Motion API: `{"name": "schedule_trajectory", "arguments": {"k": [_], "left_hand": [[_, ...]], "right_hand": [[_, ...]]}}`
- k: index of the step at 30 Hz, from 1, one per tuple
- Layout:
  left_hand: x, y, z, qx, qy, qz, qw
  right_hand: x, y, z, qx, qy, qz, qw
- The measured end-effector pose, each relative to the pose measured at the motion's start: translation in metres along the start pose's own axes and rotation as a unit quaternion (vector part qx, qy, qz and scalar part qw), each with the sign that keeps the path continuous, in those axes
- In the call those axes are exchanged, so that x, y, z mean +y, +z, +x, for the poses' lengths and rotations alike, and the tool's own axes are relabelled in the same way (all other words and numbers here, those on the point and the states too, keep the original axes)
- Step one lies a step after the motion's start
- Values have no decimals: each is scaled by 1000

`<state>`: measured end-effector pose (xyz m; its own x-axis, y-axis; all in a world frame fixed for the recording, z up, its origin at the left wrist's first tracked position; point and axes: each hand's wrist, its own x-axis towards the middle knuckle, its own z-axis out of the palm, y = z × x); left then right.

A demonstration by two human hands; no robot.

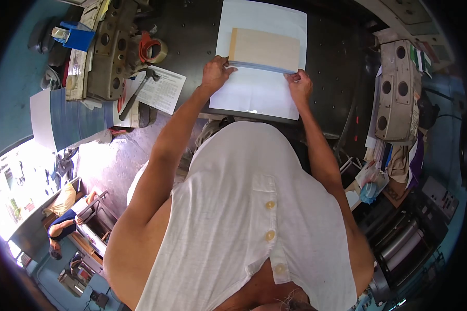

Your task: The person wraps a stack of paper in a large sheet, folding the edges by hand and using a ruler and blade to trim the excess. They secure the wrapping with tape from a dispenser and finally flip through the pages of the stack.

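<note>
A thick cream pad of paper (264, 50) with a yellow strip along its left edge lies on a large white sheet (254, 96). Bluish page edges show along its near side. My left hand (216, 74) is closed at the pad's near left corner, thumb and fingers pinching it. At the near right corner my right hand (299, 87) grips the pad in the same way, fingers curled. Some fingertips are hidden behind the corners.
Under the sheet is a dark metal table (192, 31). On the left are a tape dispenser (153, 50), a hammer (135, 93), a printed sheet (163, 89) and a metal block with holes (109, 49). A similar block (398, 90) stands right. Another person (62, 228) is at lower left.
</note>
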<state>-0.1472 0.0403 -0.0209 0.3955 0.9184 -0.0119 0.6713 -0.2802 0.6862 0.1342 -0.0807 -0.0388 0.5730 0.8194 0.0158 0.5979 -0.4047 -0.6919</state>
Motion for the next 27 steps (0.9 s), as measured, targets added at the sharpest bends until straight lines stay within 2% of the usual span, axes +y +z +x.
{"name": "schedule_trajectory", "arguments": {"k": [5, 6, 9, 12, 15, 17, 20, 22, 23, 24, 25, 27], "left_hand": [[29, -22, -3, 0, -83, -70, 994], [37, -27, -2, -37, -99, -84, 991], [58, -38, 4, -129, -140, -137, 972], [63, -36, 6, -172, -164, -212, 948], [58, -33, 4, -180, -172, -271, 930], [63, -35, 3, -186, -174, -288, 923], [45, -23, 3, -169, -139, -248, 944], [45, -26, -8, -160, -188, -174, 953], [29, -26, -8, -183, -125, -189, 957], [34, -28, -11, -173, -143, -224, 948], [28, -25, -6, -186, -129, -240, 944], [27, -24, 4, -201, -127, -268, 934]], "right_hand": [[-8, -15, 4, -24, -1, 194, 981], [-6, -16, 5, -29, -5, 236, 971], [-58, -54, 4, -185, 55, 397, 897], [-59, -51, 12, -229, 90, 360, 900], [-57, -46, 15, -235, 106, 392, 883], [-58, -45, 16, -232, 104, 356, 899], [-59, -38, 16, -213, 92, 344, 910], [-49, -31, 14, -198, 92, 321, 922], [-77, -52, 6, -205, 112, 232, 944], [-47, -28, 8, -188, 145, 277, 931], [-81, -52, 1, -149, 174, 212, 950], [-89, -58, 2, -134, 144, 241, 950]]}}
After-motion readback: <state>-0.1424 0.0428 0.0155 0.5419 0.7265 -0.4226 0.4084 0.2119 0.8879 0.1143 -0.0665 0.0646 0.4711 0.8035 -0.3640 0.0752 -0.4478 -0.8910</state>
